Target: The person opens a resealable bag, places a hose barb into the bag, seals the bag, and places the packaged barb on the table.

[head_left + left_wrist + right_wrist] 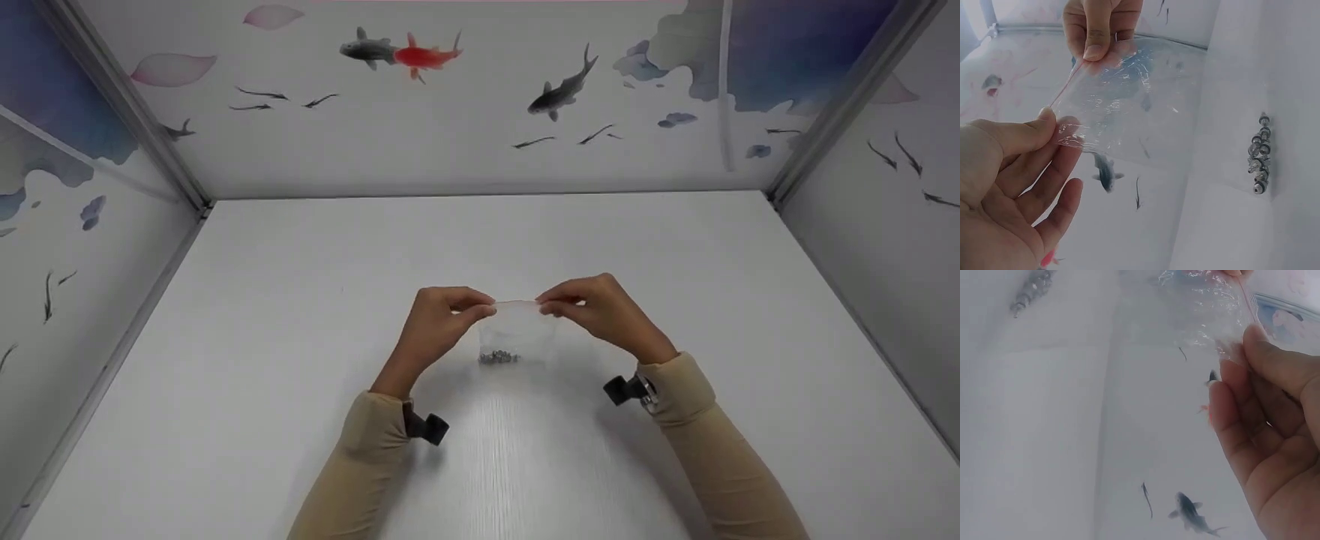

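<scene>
Between both hands hangs a clear plastic zip bag [517,328] with a thin reddish line along its top edge. Small shiny metal pieces [498,357] lie heaped at its bottom, toward the left corner; their exact kind is too small to tell. My left hand [442,319] pinches the top left corner between thumb and fingers. At the top right corner, my right hand [596,309] pinches the edge the same way. In the left wrist view the metal pieces [1260,154] show as a narrow cluster inside the clear film [1129,107].
A white tabletop [247,360] spreads under the hands. Around it stand white panels [480,150] printed with fish and petals, joined by metal corner posts [847,105]. Each wrist wears a small black camera [429,427].
</scene>
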`<action>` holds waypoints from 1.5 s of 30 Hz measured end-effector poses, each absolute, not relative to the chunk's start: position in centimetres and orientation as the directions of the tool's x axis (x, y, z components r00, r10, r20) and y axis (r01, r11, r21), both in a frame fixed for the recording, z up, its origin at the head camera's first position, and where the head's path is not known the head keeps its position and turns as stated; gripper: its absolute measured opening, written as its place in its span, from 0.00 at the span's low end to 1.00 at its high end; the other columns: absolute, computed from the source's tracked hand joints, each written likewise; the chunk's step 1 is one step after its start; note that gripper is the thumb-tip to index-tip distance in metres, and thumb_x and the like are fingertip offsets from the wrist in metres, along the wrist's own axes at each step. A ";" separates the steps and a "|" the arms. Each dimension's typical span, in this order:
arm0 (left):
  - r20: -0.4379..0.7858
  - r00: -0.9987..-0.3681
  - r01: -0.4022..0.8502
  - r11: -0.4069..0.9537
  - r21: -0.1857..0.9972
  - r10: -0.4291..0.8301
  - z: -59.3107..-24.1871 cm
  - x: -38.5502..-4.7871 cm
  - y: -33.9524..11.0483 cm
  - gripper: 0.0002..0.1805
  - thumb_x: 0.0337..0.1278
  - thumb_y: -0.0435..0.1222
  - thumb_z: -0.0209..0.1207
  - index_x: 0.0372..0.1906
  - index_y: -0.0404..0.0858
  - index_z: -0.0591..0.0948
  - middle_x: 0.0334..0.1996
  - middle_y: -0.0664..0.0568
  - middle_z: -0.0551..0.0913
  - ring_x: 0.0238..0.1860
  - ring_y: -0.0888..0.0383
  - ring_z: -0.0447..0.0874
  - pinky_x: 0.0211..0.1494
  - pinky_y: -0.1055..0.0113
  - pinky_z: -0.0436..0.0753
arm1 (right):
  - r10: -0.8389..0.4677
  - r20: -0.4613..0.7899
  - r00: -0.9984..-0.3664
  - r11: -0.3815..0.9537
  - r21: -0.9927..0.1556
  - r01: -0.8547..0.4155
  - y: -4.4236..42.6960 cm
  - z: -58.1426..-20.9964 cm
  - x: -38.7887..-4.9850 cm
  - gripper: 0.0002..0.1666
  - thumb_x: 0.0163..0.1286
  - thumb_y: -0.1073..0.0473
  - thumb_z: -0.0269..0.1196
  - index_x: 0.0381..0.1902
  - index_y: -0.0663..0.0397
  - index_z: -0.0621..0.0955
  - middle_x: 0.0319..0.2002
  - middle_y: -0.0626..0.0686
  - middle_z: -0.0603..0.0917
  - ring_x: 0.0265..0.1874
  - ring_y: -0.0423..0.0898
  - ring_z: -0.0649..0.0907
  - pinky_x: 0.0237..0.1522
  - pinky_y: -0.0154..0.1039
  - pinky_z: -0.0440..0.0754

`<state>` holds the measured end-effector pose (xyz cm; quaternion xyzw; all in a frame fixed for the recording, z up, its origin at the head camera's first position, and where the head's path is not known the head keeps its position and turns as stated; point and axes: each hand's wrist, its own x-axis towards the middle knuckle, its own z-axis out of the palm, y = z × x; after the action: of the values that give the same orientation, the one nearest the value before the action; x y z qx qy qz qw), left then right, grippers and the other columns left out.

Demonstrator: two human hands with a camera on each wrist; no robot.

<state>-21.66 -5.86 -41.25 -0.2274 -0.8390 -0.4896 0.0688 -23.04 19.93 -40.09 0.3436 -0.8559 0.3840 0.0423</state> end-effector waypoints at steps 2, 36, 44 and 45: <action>0.331 -0.890 0.440 0.402 0.803 0.314 -41.0 -21.3 -5.9 0.08 0.58 0.37 0.64 0.37 0.38 0.88 0.35 0.50 0.88 0.39 0.58 0.87 0.46 0.60 0.82 | -0.568 0.336 -0.751 0.464 -0.624 -0.629 20.0 -39.8 -22.8 0.09 0.65 0.63 0.64 0.42 0.57 0.87 0.37 0.53 0.88 0.32 0.43 0.86 0.37 0.37 0.83; 0.165 -0.986 0.167 0.391 0.905 0.038 -45.7 -27.3 -4.4 0.12 0.60 0.34 0.62 0.49 0.37 0.84 0.36 0.47 0.87 0.36 0.58 0.83 0.39 0.69 0.79 | -0.358 0.289 -0.888 0.583 -0.673 -0.455 18.5 -44.0 -28.2 0.09 0.65 0.66 0.64 0.42 0.62 0.86 0.40 0.57 0.87 0.34 0.48 0.83 0.38 0.39 0.80; 0.081 -0.995 0.099 0.411 0.906 0.061 -46.6 -27.7 -4.3 0.17 0.65 0.36 0.57 0.57 0.37 0.79 0.42 0.47 0.86 0.41 0.56 0.83 0.47 0.64 0.80 | -0.270 0.193 -0.943 0.616 -0.718 -0.323 18.0 -45.7 -28.9 0.12 0.67 0.63 0.63 0.46 0.61 0.85 0.43 0.57 0.86 0.40 0.51 0.83 0.43 0.43 0.80; 0.077 -0.994 0.101 0.420 0.902 0.073 -46.6 -27.7 -4.4 0.18 0.66 0.36 0.56 0.59 0.38 0.78 0.45 0.47 0.85 0.44 0.55 0.83 0.50 0.63 0.80 | -0.267 0.185 -0.946 0.617 -0.721 -0.316 18.0 -45.9 -28.9 0.13 0.68 0.62 0.62 0.47 0.62 0.84 0.44 0.58 0.86 0.40 0.51 0.83 0.44 0.44 0.80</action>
<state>-27.68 -4.36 -46.63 -0.0517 -0.8425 -0.5360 0.0129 -28.89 17.98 -45.90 0.1621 -0.8987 0.4063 0.0298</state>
